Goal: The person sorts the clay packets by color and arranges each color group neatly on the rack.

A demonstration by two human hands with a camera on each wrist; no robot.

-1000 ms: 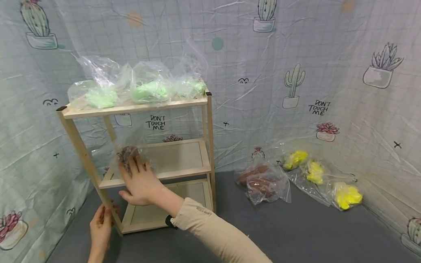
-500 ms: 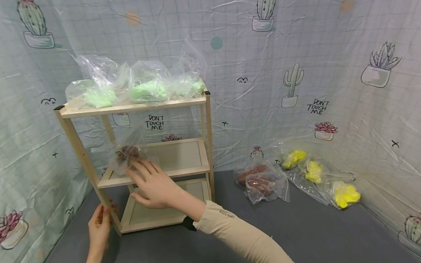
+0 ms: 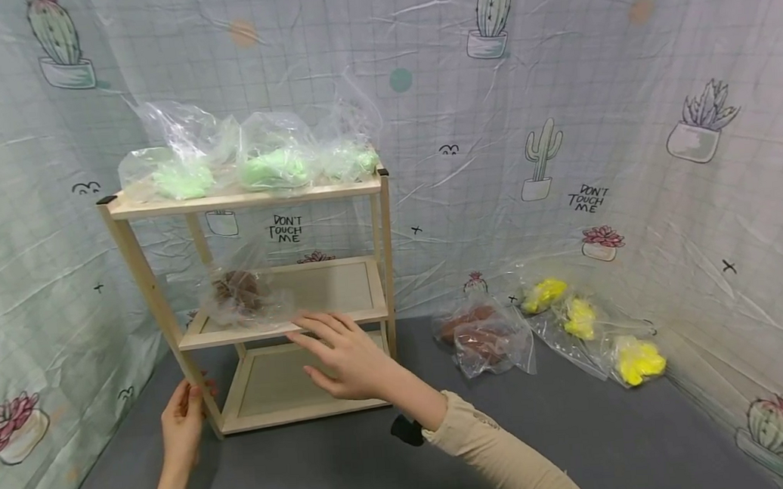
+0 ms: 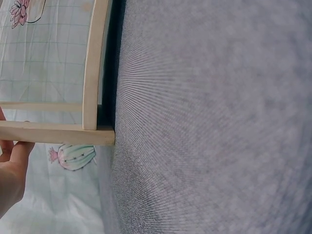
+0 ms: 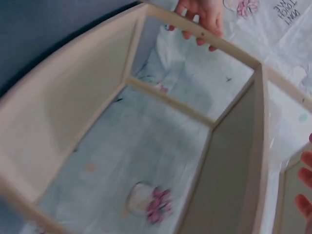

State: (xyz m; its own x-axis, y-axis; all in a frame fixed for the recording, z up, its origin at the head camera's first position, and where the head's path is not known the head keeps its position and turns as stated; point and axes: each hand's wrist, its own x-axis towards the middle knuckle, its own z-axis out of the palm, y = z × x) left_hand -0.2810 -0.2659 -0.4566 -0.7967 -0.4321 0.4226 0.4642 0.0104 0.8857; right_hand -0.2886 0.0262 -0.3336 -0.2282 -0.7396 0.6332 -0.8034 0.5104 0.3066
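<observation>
A wooden three-tier shelf rack stands on the grey table. My left hand grips its front left post low down, fingers on one side and thumb on the other. A clear plastic bag with a brown lump lies at the left end of the middle tier. My right hand hovers in front of that tier's front edge, right of the bag, its fingers extended and holding nothing. In the right wrist view, only fingertips of it show at the right edge.
Clear bags with pale green lumps line the top tier. To the rack's right, bags with reddish-brown contents lie on the table. Beside them are bags with yellow lumps. A cactus-print sheet hangs behind.
My right hand has come off the bag with the brown lump and moved right and down toward me. The bag stays on the middle tier. My left hand keeps its grip on the post.
</observation>
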